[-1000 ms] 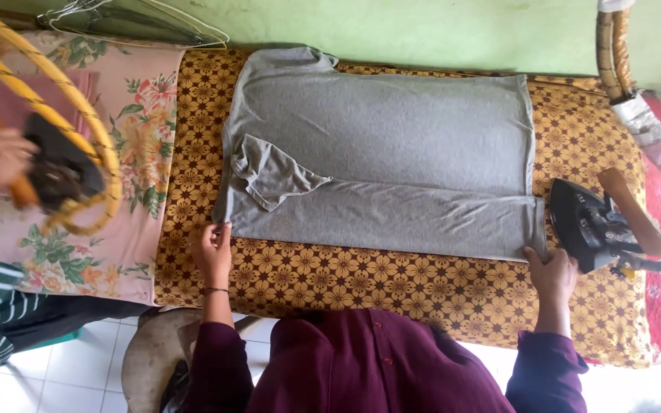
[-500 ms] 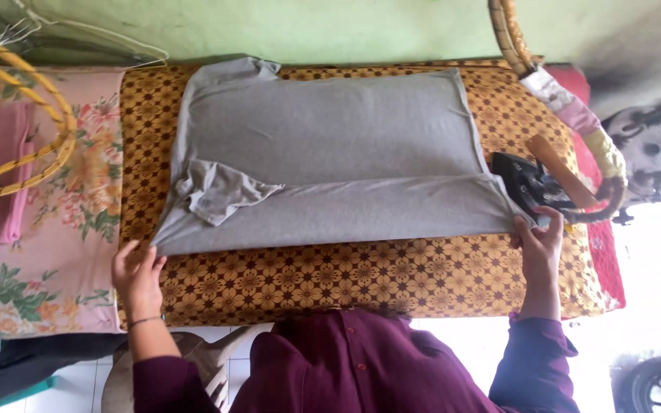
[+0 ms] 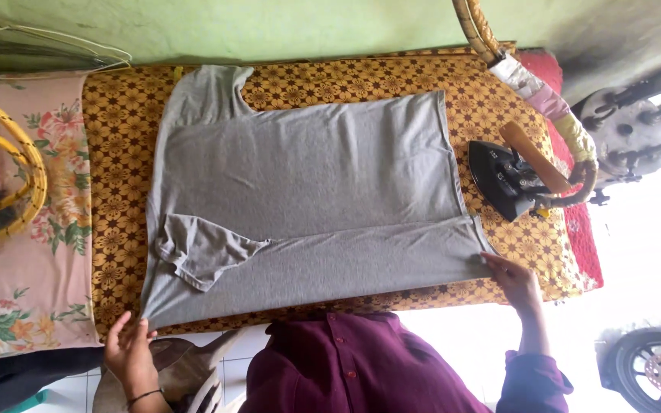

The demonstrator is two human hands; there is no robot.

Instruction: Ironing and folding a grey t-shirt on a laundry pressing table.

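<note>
The soft grey cotton T-shirt [image 3: 307, 199] lies flat, long side running left to right, with the open left hand [image 3: 130, 353] by its near-left corner and the right hand [image 3: 516, 281] pressing its near-right corner.

The padded board [image 3: 300, 84] in front of me was covered in a brown-and-gold patterned cloth. A grey T-shirt [image 3: 307, 191] lay flat across its middle, near side folded over, one sleeve [image 3: 202, 256] turned in at the left. A black iron [image 3: 508, 180] with a wooden handle rested on the cloth just right of the shirt. A pink floral cloth [image 3: 55, 268] covered the surface at the left.
</note>
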